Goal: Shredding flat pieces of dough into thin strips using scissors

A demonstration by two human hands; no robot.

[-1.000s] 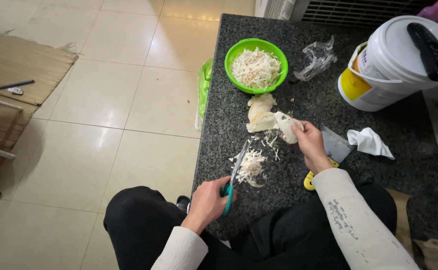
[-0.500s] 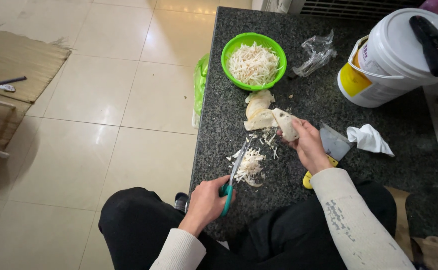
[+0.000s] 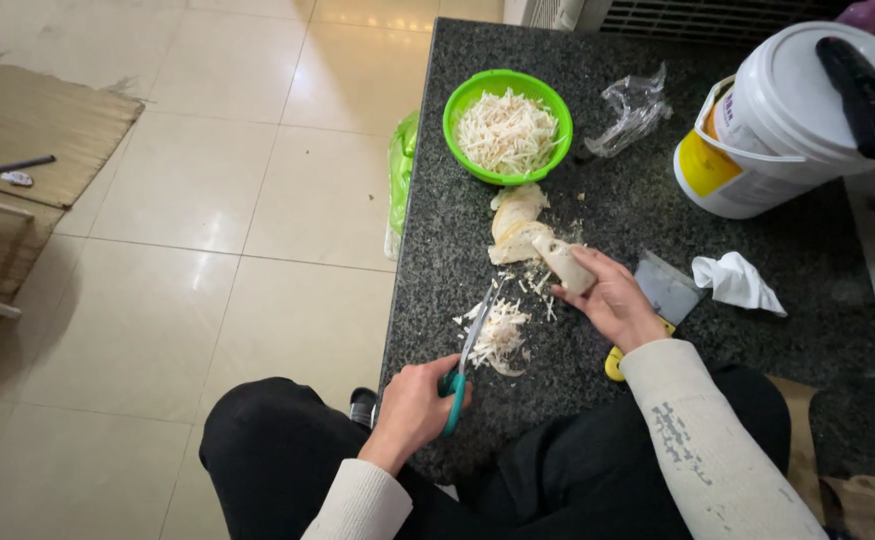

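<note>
Pale root piece [image 3: 563, 262] held at mid-bench, right hand [image 3: 612, 300] closed around it, one end poking out toward a stack of pale slices [image 3: 515, 222]. Left hand [image 3: 412, 405] closed on the teal handles of scissors [image 3: 467, 352] at the bench's near edge; blades point up into a small heap of white shreds [image 3: 497, 330] lying on the dark speckled bench [image 3: 597, 140]. Beyond the slices, a green bowl [image 3: 462, 105] full of shredded white strips. Crumpled clear plastic [image 3: 632, 108] just right of the bowl. White bucket [image 3: 787, 120] with a yellow label at far right, a dark object across its lid. White cloth [image 3: 737, 282] and a grey blade [image 3: 665, 288] near the right wrist. Green bag [image 3: 401, 165] hangs off the bench's left edge.
</note>
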